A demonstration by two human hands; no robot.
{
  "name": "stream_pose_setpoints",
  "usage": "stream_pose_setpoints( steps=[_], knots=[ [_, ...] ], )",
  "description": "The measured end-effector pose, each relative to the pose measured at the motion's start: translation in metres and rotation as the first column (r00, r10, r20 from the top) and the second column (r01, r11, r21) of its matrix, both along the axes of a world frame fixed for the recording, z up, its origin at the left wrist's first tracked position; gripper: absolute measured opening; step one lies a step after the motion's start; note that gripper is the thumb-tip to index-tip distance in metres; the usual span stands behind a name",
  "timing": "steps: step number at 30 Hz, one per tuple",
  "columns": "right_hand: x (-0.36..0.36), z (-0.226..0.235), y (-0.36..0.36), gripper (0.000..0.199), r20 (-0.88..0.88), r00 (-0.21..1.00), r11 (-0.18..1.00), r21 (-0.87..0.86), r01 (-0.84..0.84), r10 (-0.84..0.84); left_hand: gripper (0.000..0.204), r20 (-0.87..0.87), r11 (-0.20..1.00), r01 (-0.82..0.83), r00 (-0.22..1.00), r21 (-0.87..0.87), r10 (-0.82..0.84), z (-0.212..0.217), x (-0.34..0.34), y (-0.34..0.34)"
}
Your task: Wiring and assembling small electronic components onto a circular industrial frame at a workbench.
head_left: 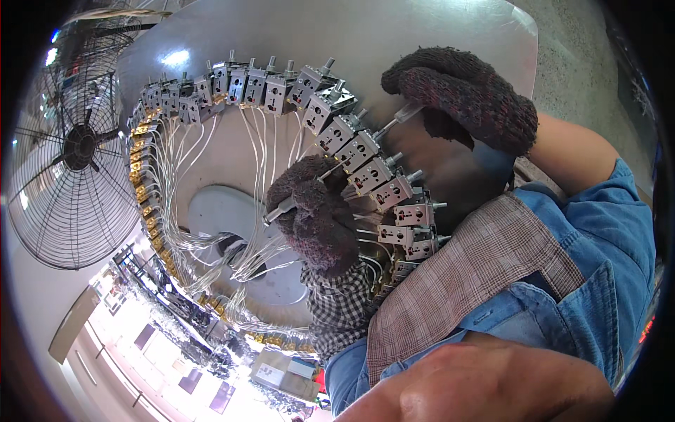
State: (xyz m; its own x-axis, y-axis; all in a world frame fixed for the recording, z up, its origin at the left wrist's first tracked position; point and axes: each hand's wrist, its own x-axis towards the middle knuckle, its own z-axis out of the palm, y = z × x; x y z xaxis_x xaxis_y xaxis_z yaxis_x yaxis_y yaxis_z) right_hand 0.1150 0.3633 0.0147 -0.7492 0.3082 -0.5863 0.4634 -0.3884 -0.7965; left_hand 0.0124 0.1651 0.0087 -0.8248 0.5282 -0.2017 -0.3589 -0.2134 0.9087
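Observation:
My right hand (pixel 460 98), in a dark knitted glove, is closed round a screwdriver with a translucent handle (pixel 408 112). Its shaft points down-left at one of the small silver metal boxes (pixel 357 149) in a curved row. My left hand (pixel 316 214), gloved too and with a checkered sleeve, reaches inside the ring. It grips another slim tool that looks like a screwdriver; its pale handle end (pixel 280 211) sticks out on the left and a thin shaft points toward the same boxes. Whether either tip touches a box is too small to tell.
More boxes with round shafts (pixel 278 90) continue along the ring, with brass-coloured parts (pixel 139 165) on its left side. White wires (pixel 260 141) run inward to a grey central plate (pixel 281 285). A wire-caged fan (pixel 77 148) stands at left. A metal tabletop (pixel 450 24) lies beyond.

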Motion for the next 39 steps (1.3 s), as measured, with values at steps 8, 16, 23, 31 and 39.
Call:
stream_pose_setpoints(
  steps=[8, 16, 23, 31, 39],
  knots=[
    [-0.001, 0.003, 0.0, 0.027, -0.008, 0.999, 0.999, -0.002, 0.033, -0.033, 0.024, 0.07, 0.998, -0.017, 0.997, 0.068, 0.012, -0.004, -0.002, -0.002],
    [0.006, -0.012, 0.001, 0.029, -0.222, 0.975, 0.983, 0.181, 0.019, 0.023, 0.026, 0.091, 0.996, -0.046, 0.995, 0.073, 0.039, -0.004, 0.0, 0.0],
    [0.004, 0.0, 0.008, 0.029, 0.103, 0.991, 0.994, -0.076, -0.082, 0.09, 0.026, 0.107, 0.999, -0.007, 0.994, 0.046, 0.002, 0.0, -0.001, 0.001],
    [0.002, -0.002, 0.007, 0.029, 0.049, 0.998, 0.999, -0.019, -0.037, 0.038, 0.025, 0.051, 0.999, 0.002, 0.999, 0.033, -0.003, -0.001, -0.002, 0.001],
    [0.004, 0.0, 0.009, 0.028, 0.0, 0.998, 0.998, -0.003, -0.065, 0.065, 0.025, 0.069, 0.999, -0.031, 0.997, 0.044, 0.028, -0.002, 0.0, 0.002]
  ],
)
